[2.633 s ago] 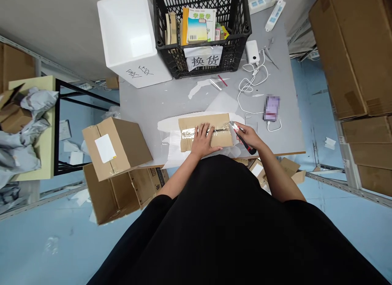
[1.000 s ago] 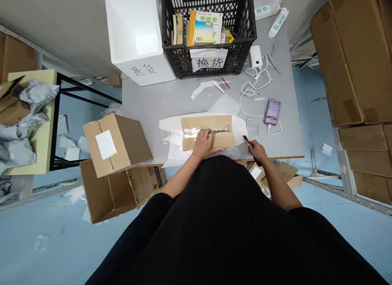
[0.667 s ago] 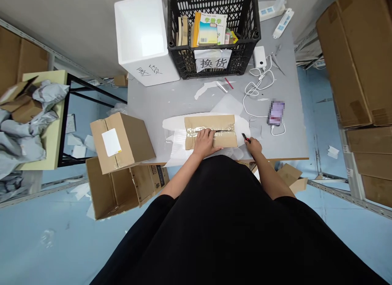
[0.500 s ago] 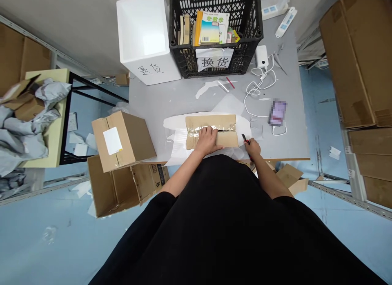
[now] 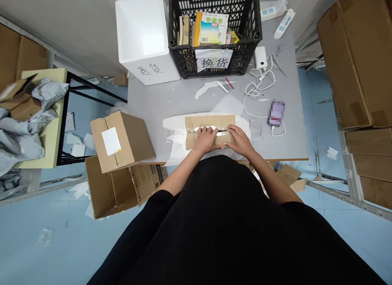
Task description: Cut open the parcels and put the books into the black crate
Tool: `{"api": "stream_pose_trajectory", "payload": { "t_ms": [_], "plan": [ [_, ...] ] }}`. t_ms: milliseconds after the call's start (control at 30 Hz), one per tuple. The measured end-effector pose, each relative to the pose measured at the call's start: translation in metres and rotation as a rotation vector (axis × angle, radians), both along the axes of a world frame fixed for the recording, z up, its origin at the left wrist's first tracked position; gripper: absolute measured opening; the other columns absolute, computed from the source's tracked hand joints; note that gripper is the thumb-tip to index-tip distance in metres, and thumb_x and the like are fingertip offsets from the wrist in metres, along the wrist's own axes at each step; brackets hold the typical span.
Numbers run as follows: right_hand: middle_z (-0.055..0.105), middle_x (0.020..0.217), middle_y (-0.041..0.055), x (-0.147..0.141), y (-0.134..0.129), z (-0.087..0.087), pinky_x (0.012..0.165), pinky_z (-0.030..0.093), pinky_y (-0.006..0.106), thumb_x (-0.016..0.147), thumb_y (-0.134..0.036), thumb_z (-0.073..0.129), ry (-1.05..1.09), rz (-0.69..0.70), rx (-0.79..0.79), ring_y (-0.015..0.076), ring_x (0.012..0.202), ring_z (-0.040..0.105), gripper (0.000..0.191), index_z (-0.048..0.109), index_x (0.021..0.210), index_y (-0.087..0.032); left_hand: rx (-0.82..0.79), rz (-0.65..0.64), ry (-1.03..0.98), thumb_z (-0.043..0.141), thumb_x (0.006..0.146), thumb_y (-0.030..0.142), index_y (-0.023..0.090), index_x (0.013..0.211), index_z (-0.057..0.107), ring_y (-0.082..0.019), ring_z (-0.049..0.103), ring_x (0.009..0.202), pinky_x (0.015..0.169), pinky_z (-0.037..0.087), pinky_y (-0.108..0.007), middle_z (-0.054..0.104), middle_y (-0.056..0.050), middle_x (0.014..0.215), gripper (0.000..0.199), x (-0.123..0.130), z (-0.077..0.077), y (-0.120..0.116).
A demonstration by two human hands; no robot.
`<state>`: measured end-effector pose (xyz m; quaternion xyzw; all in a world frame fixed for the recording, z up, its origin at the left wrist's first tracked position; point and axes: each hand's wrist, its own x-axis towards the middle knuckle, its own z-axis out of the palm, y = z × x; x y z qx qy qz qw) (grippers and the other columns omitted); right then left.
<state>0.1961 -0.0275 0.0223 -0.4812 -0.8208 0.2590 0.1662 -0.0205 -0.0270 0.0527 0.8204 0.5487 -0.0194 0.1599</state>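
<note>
Taped cardboard box (image 5: 210, 121) under left hand (image 5: 205, 140), right hand (image 5: 240, 141), fingers (image 5: 208, 132) spread flat; crate sign (image 5: 213, 61) reads 换货.

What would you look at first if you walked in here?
You'd likely spot the left hand and right hand lying on a flat taped cardboard parcel, near the front of the grey table. Farther along the table, a black plastic crate holds books, beside a big white foam box.
</note>
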Motion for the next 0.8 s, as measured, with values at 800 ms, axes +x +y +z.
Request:
{"api": "stream_pose_trajectory", "payload": {
  "t_ms": [800],
  "plan": [
    [0.062,0.125,0.0177,-0.011,0.001,0.008,0.092,0.048,0.048,0.087,-0.06,0.063,-0.197,-0.114,-0.035,0.0351,0.114,0.061,0.055,0.055,0.122,-0.019,-0.028,-0.007,0.05,0.073,0.075,0.059,0.02,0.11,0.065,-0.034,0.067,0.098,0.098,0.035,-0.047,0.073,-0.015,0.099,0.054,-0.094,0.003,-0.007]
  ]
}}
